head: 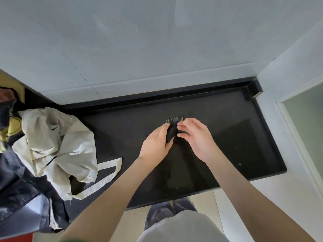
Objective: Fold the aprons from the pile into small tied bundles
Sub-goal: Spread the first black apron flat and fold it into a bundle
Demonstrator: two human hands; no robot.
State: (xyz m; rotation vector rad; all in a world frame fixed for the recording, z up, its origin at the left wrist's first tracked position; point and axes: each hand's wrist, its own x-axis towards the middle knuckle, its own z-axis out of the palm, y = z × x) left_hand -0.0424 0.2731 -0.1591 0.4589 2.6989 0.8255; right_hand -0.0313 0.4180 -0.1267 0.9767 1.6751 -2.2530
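Note:
A small dark apron bundle [172,130] with striped and yellow edging at its top sits between my hands over the black counter [227,137]. My left hand [157,142] grips the bundle from the left, thumb under it. My right hand [195,137] is just to its right, its fingertips pinching at the bundle's upper edge. What those fingertips hold is too small to tell. At the counter's left end lies the pile: a crumpled cream apron [56,142] with long straps on top of dark navy aprons [22,194].
A white tiled wall [139,49] rises behind the counter, and a white wall corner [288,75] closes off its right end. More dark and yellow cloth [8,119] is heaped at the far left. My legs and the pale floor show below the counter's front edge.

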